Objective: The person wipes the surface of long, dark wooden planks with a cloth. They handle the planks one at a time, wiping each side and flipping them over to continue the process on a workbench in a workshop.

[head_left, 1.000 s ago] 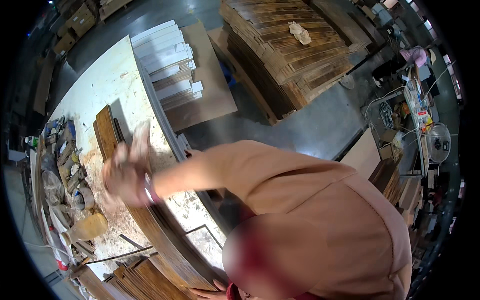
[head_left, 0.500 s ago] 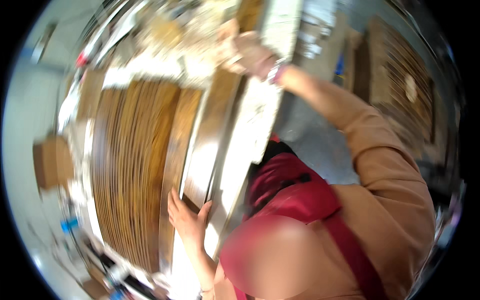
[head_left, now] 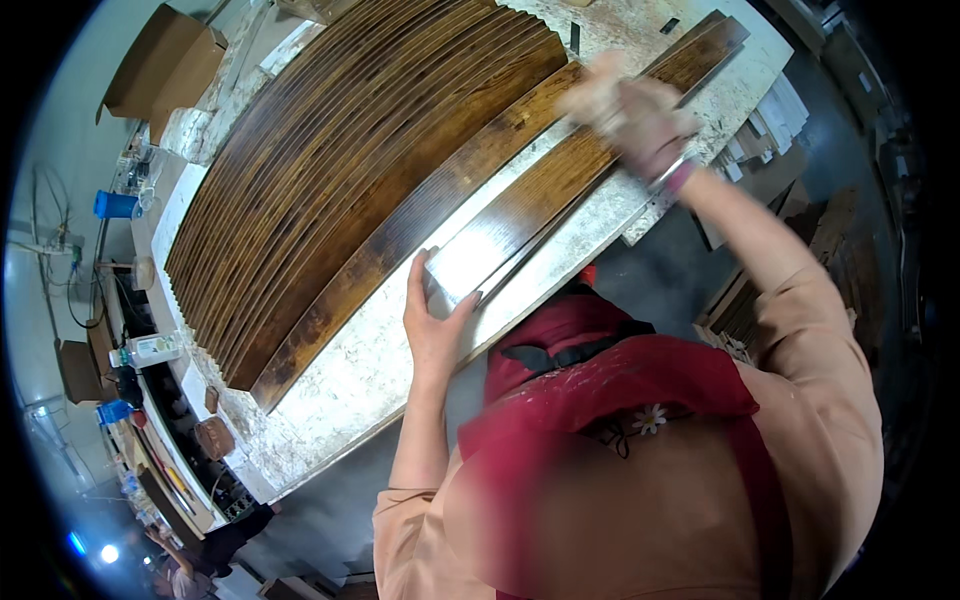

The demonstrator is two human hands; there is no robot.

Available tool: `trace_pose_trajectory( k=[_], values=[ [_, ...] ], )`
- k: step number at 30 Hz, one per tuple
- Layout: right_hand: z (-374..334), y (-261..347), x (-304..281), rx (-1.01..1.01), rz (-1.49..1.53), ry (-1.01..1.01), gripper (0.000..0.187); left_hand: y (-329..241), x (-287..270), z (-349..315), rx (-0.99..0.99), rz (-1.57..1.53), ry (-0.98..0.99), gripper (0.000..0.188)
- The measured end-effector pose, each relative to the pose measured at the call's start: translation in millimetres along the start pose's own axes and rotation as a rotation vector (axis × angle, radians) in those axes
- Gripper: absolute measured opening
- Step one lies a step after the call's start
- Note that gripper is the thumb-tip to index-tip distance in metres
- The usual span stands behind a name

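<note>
A brown, wood-grained plank (head_left: pixel 545 195) lies slantwise on the white, stained tabletop (head_left: pixel 345 425), its surface glossy near the left end. My left hand (head_left: pixel 435 330) holds that end, thumb at the near edge and fingers at the far edge. Farther along the plank is my right hand (head_left: pixel 645 125), smeared by motion. Something pale covers or fills it, and I cannot make out whether it is a glove or a cloth. Beyond this plank lies a separate brown plank (head_left: pixel 420 205), beside a row of several similar planks (head_left: pixel 370 150) packed side by side.
A cardboard box (head_left: pixel 165 70) stands at the far left, with a blue cup (head_left: pixel 117 205) and a white bottle (head_left: pixel 155 349) nearer. Pale strips (head_left: pixel 783 110) lie past the table's right end. Another person (head_left: pixel 185 575) shows at the lower left.
The view has swung, so the planks now run toward the upper right. My right hand has stayed over the plank's far part, and my left is still at its near end.
</note>
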State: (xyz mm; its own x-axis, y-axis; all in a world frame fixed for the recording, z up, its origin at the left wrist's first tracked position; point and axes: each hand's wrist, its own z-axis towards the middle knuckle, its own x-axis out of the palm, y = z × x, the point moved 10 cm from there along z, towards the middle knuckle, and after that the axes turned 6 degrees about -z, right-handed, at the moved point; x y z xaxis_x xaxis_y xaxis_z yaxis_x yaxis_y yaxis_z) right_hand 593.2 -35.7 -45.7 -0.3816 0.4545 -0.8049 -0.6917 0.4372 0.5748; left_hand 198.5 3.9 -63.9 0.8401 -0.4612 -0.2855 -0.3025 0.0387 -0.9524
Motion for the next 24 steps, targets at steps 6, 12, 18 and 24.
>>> trace_pose_trajectory(
  k=[6,12,18,24],
  values=[
    [-176.4,273.2,66.1,-0.996,-0.273,0.323,0.023,-4.5,-12.3,-4.3,0.01,-0.055,-0.009,0.106],
    [-46.2,113.7,1.9,-0.345,-0.2,0.052,0.011,-16.0,-8.0,-9.5,0.084,-0.05,-0.048,0.115],
    [-175.4,269.8,57.1,-1.059,-0.138,0.25,0.017,-8.1,-12.3,-16.9,0.03,-0.084,-0.073,0.116],
    [-96.9,177.5,66.0,-0.67,-0.085,0.334,0.026,-0.6,-1.5,-13.1,0.07,-0.163,-0.059,0.111]
  ],
)
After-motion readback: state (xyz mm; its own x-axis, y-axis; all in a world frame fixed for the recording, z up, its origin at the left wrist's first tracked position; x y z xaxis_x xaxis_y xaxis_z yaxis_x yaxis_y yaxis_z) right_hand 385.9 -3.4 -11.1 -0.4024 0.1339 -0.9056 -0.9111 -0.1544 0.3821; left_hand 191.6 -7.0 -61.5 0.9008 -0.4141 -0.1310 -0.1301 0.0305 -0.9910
